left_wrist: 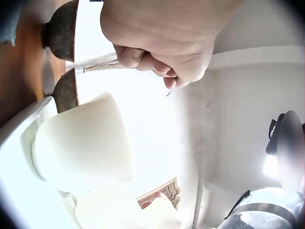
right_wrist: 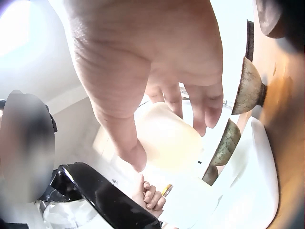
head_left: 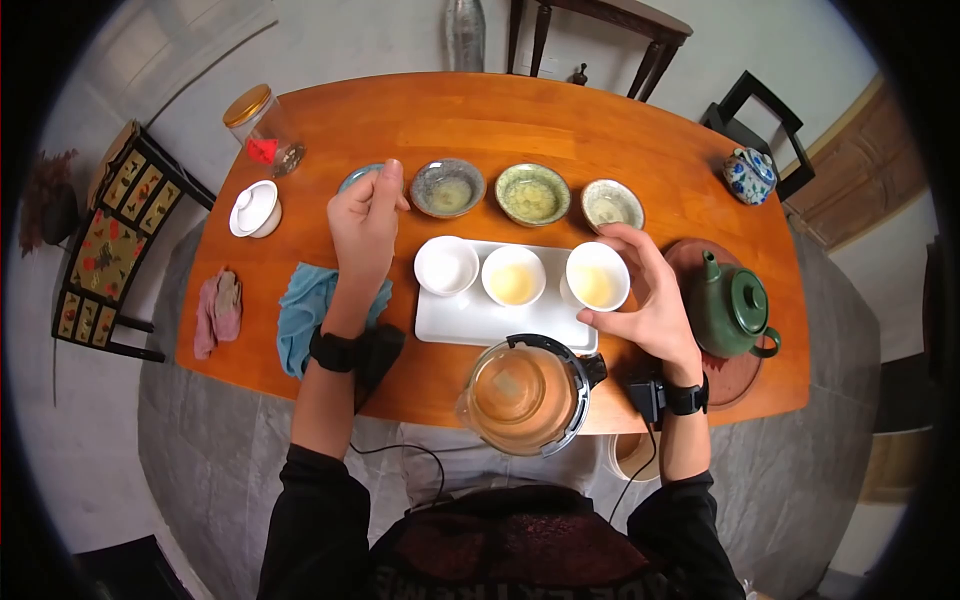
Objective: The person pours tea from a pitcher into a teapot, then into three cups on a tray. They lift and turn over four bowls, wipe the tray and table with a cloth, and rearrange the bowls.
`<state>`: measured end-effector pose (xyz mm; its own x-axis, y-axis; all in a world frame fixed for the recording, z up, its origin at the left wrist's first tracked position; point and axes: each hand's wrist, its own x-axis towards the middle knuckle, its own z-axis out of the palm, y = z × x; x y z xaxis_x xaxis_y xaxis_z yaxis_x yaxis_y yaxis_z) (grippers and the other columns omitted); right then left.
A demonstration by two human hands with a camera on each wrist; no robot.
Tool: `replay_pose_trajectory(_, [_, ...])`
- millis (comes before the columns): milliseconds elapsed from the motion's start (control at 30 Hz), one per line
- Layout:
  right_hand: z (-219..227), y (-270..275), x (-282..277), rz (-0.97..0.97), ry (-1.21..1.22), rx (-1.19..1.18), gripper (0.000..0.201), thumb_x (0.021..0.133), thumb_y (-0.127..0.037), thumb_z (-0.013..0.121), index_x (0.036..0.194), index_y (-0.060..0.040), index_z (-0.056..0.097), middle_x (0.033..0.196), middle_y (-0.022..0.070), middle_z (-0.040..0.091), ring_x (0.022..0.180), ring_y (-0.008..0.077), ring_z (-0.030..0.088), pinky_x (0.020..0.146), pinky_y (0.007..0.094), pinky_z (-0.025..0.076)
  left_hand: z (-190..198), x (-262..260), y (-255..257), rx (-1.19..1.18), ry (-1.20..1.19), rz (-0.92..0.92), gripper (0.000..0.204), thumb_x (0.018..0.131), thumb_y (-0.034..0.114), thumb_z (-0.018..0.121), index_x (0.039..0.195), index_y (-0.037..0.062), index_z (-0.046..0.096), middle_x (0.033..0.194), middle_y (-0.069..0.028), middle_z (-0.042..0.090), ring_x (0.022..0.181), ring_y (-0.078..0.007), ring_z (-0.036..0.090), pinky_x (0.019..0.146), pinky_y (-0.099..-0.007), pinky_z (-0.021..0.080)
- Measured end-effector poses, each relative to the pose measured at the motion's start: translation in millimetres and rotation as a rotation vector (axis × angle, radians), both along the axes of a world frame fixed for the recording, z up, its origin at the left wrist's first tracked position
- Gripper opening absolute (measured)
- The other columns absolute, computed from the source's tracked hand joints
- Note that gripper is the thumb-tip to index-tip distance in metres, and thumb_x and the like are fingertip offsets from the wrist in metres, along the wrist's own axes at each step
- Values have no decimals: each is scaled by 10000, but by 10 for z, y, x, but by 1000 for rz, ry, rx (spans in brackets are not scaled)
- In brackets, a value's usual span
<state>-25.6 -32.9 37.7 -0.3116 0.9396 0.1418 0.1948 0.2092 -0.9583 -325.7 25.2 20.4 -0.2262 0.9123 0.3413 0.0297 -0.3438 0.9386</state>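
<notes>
My right hand grips a white teacup with pale yellow tea, thumb at the near side and fingers around the far side. The cup is over the right end of a white tray. On the tray stand a middle white cup with similar tea and a left white cup with a clear inside. My left hand is raised left of the tray, fingers curled in and thumb up. No held thing shows in it. In the left wrist view its curled fingers are above a white cup.
Behind the tray stand several glazed bowls with tea. A glass pot is at the near table edge. A green teapot sits right on a round brown board. Left are a blue cloth, lidded white bowl and glass jar.
</notes>
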Motion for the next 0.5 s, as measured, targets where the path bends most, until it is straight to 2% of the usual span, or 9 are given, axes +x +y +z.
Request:
replay_pose_trajectory(67, [12,-14,4,6,25,-12,832,619,-57,870,1337,-43,449,1210,95,580,1176,188,533,1049,333,386,30,22,-2,25,-13,4,451,995,250,549,609,20,509,555,63,365,497,-13,295,464,-224,197])
replay_pose_trajectory(167, [8,-18,15,43,132,-6,856,607,-44,877,1340,-39,435,1185,94,582,1153,189,542,1036,331,394,11,9,23,25,-29,-22,442,996,236,544,616,15,500,559,57,372,520,-16,306,475,-224,209])
replay_pose_trajectory(233, [9,-34,13,89,284,-51,884,589,-31,884,1338,-39,415,1175,95,578,1141,189,542,1015,326,409,-16,-3,34,16,-27,-20,440,997,233,544,618,14,497,568,52,382,533,-21,313,485,-224,222])
replay_pose_trajectory(367, [12,-37,17,131,362,-61,897,563,-24,895,1313,-52,404,1182,99,575,1138,189,540,993,332,433,-15,11,45,22,-13,-17,436,997,225,541,621,11,489,592,38,411,571,-36,336,515,-225,258])
replay_pose_trajectory(433, [40,-52,-4,84,400,-5,941,500,-188,968,1246,-64,409,1138,118,601,1061,311,629,958,444,505,-17,11,47,14,-9,-17,435,996,225,543,621,10,488,600,35,419,578,-38,343,522,-224,266])
replay_pose_trajectory(500, [61,-76,-16,95,430,11,948,479,-201,978,1225,-71,407,1127,118,601,1052,315,631,942,456,516,-19,6,51,6,-4,-18,434,995,224,544,622,8,488,607,32,427,586,-39,350,529,-223,274])
